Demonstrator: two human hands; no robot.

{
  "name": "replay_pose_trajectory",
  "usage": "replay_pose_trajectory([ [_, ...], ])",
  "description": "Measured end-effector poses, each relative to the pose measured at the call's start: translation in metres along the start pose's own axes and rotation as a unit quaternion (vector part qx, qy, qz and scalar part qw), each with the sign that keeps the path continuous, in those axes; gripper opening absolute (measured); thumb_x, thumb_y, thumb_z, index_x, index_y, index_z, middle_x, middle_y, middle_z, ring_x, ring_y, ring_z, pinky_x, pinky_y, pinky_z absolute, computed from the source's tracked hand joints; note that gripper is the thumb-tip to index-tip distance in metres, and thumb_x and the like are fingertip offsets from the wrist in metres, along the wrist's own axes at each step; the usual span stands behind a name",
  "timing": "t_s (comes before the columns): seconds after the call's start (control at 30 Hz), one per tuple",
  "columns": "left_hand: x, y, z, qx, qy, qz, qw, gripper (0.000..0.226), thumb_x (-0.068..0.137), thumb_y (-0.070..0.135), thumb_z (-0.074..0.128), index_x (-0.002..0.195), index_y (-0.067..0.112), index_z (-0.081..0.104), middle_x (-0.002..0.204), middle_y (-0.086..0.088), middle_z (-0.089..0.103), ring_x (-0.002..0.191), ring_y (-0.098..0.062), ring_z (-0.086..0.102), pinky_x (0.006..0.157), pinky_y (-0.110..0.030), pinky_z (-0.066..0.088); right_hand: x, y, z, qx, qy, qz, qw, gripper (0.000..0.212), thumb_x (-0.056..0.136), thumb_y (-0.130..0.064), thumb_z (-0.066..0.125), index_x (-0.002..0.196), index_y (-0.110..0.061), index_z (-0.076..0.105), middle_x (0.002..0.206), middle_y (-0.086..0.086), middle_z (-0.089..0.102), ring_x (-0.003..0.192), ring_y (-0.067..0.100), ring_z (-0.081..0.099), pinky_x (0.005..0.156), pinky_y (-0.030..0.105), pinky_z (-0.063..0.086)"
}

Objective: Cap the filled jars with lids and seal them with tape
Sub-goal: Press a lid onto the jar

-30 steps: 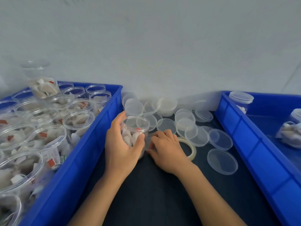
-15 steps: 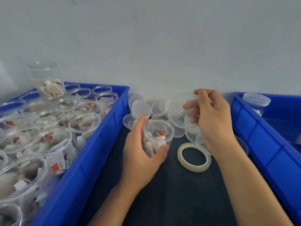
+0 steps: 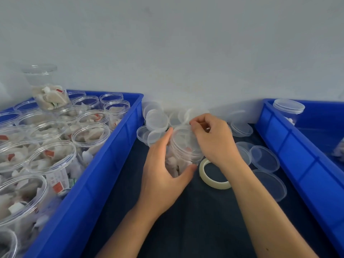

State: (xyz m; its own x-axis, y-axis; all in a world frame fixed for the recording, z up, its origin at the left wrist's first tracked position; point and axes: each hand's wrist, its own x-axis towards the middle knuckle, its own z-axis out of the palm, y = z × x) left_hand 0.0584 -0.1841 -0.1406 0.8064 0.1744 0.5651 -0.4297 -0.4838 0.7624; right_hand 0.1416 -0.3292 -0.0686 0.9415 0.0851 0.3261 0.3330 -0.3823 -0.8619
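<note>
A dark surface (image 3: 195, 220) runs up the middle between two blue bins. The left bin (image 3: 104, 164) is packed with clear open jars (image 3: 91, 135) holding white packets, and one capped jar (image 3: 46, 90) stands on top of them at the back. The right bin (image 3: 297, 164) has a capped jar (image 3: 288, 110) in its far corner.

On the surface between the bins stands the filled jar (image 3: 178, 155). The left hand (image 3: 163, 174) is wrapped around its side, thumb on the near side and fingers on the far left. The right hand (image 3: 214, 142) is above the jar's mouth, its fingertips pinching a clear lid (image 3: 188, 120) at the rim, tilted over the opening; whether the lid is seated cannot be told.

A roll of tape (image 3: 212, 181) lies flat just right of the jar, partly under the right wrist. Loose lids (image 3: 264, 159) are scattered behind and to the right.
</note>
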Motion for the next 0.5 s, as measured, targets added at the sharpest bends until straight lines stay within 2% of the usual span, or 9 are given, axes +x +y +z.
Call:
replay_pose_trajectory([
  [0.07,0.002,-0.001,0.001,-0.025,0.004,-0.017,1.000,0.092,0.082,0.050,0.085,0.160,0.047,0.037,0.152,0.029,0.051,0.144,0.001,0.048,0.109,-0.014,0.044,-0.002,-0.005,-0.002,-0.012,-0.034,-0.020,0.999,0.013,0.104,-0.024,0.061,0.097,-0.026,0.072,0.092,-0.010,0.070,0.071,-0.011,0.062,0.051,0.004,0.043],
  [0.13,0.003,-0.003,0.002,-0.065,0.006,-0.030,0.997,0.088,0.084,0.046,0.086,0.153,0.061,0.035,0.148,0.033,0.053,0.139,0.006,0.051,0.102,-0.006,0.043,-0.004,-0.010,-0.006,-0.054,-0.097,-0.034,0.993,0.016,0.104,-0.039,0.058,0.105,-0.030,0.072,0.101,-0.017,0.071,0.081,-0.011,0.065,0.060,0.006,0.044],
  [0.2,0.004,-0.006,0.004,-0.087,0.008,-0.046,0.995,0.086,0.085,0.047,0.087,0.149,0.067,0.033,0.147,0.036,0.053,0.135,0.009,0.053,0.097,-0.003,0.044,-0.006,-0.013,-0.011,-0.119,-0.161,-0.050,0.979,0.042,0.096,-0.061,0.058,0.125,-0.032,0.068,0.121,-0.021,0.066,0.103,-0.008,0.061,0.076,0.007,0.040],
  [0.27,0.004,-0.010,0.006,-0.103,0.006,-0.064,0.993,0.090,0.086,0.054,0.085,0.155,0.064,0.028,0.150,0.034,0.052,0.137,0.007,0.053,0.099,-0.008,0.048,-0.007,-0.015,-0.015,-0.161,-0.183,-0.066,0.968,0.064,0.089,-0.070,0.061,0.140,-0.031,0.061,0.131,-0.018,0.059,0.117,0.000,0.056,0.083,0.009,0.037],
  [0.37,0.006,-0.013,0.007,-0.131,0.004,-0.076,0.988,0.090,0.091,0.053,0.083,0.164,0.043,0.031,0.154,0.021,0.056,0.141,-0.003,0.055,0.109,-0.029,0.051,-0.009,-0.017,-0.015,-0.194,-0.185,-0.088,0.959,0.074,0.086,-0.073,0.064,0.146,-0.030,0.057,0.134,-0.015,0.056,0.121,0.006,0.054,0.093,0.019,0.041],
  [0.47,0.006,-0.011,0.007,-0.144,-0.005,-0.059,0.988,0.068,0.096,0.044,0.079,0.155,0.036,0.047,0.143,0.016,0.066,0.132,-0.006,0.063,0.100,-0.019,0.054,-0.009,-0.017,-0.015,-0.215,-0.192,-0.090,0.953,0.081,0.088,-0.072,0.062,0.156,-0.030,0.048,0.141,-0.014,0.052,0.128,0.008,0.052,0.102,0.026,0.041],
  [0.5,0.005,-0.011,0.007,-0.147,-0.004,-0.062,0.987,0.069,0.095,0.044,0.079,0.155,0.036,0.047,0.143,0.016,0.066,0.132,-0.005,0.063,0.099,-0.019,0.053,-0.008,-0.016,-0.015,-0.220,-0.193,-0.091,0.952,0.082,0.090,-0.071,0.061,0.158,-0.029,0.045,0.143,-0.014,0.051,0.130,0.008,0.051,0.103,0.026,0.040],
])
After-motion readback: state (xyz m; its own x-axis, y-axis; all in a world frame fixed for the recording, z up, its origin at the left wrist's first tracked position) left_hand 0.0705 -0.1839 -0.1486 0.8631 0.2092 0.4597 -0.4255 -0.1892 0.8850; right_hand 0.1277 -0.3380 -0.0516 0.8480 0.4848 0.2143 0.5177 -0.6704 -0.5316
